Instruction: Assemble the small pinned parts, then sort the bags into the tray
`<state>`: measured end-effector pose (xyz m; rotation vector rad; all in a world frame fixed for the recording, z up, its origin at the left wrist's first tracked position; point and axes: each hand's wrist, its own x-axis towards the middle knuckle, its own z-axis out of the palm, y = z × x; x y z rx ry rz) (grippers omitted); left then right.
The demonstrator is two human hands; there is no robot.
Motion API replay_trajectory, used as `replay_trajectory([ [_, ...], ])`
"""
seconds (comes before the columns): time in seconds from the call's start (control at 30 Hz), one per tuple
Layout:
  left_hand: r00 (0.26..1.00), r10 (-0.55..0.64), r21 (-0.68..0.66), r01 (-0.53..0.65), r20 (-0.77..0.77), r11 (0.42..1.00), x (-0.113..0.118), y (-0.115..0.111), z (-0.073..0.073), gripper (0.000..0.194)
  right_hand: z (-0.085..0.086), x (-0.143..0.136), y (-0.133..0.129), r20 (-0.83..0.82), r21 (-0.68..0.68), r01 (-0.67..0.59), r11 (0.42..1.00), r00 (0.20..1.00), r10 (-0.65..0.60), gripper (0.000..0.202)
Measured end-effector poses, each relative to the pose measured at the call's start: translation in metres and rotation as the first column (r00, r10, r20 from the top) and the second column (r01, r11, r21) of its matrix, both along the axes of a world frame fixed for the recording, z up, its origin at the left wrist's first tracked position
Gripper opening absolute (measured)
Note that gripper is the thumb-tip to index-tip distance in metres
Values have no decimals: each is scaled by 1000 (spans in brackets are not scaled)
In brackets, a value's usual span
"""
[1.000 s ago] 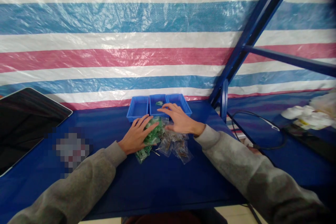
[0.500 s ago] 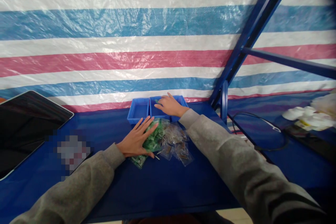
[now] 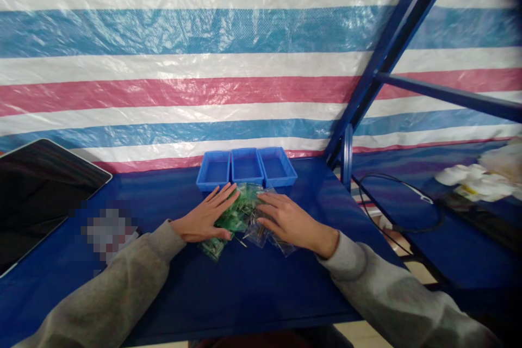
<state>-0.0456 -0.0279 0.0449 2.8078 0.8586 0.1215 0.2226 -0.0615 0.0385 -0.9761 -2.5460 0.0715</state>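
Observation:
My left hand lies with fingers spread on the left side of a pile of green plastic bags holding small parts. On the right side of the pile, my right hand rests over clear bags of small metal pieces, its fingers stretched out and apart. Neither hand grips anything. Just behind the pile, three blue trays stand side by side: a left tray, a middle tray and a right tray. A thin metal piece lies at the pile's front edge.
A dark-screened panel with a white rim sits at the left of the blue table. A blue metal frame rises at the right. Beyond it are a black cable and white bottle-like items. A striped sheet hangs behind.
My right hand has come back from the trays to the right side of the bag pile, uncovering the middle and right trays. My left hand stays on the green bags.

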Motion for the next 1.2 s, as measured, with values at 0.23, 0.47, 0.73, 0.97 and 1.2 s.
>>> replay_trajectory([
  [0.23, 999, 2, 16, -3, 50, 1000, -11, -13, -9, 106, -30, 30, -5, 37, -127, -22, 992, 999, 27, 94],
  [0.47, 997, 76, 145, -78, 16, 986, 2, -18, -32, 102, -54, 14, -6, 98, -151, 71, 986, 994, -57, 100],
  [0.73, 983, 162, 164, -175, 91, 971, 24, -23, -40, 75, -60, -13, -1, 42, -113, 206, 972, 978, -203, 86],
  [0.97, 975, 185, 98, -198, 123, 975, 20, -24, -37, 60, -61, -13, -3, 3, -112, 234, 966, 972, -235, 87],
  [1.2, 969, 187, 90, -203, 159, 975, 20, -25, -35, 48, -61, -11, -2, 10, -98, 222, 970, 975, -222, 78],
])
